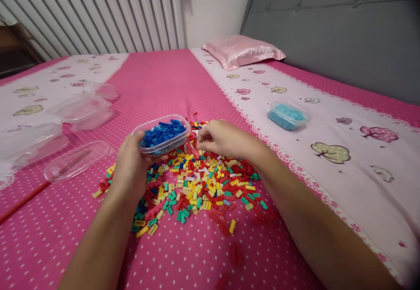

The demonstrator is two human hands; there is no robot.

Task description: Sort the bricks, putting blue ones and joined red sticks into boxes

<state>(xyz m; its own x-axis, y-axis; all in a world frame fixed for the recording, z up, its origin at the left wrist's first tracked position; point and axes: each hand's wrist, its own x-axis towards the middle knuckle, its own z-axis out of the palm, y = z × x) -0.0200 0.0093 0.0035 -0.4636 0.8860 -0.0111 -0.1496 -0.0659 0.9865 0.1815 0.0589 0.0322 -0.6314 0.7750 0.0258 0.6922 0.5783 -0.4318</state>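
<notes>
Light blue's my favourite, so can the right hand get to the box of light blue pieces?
Probably yes: nothing seems to stand between the right hand and that box, just the bedspread.

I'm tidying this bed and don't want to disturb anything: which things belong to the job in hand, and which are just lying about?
Belongs:
- tub of blue bricks, in the left hand
- loose bricks, by the right hand
- probably the tub of light-blue bricks and clear plastic tubs

Lying about, it seems:
- pink pillow
- red stick
</notes>
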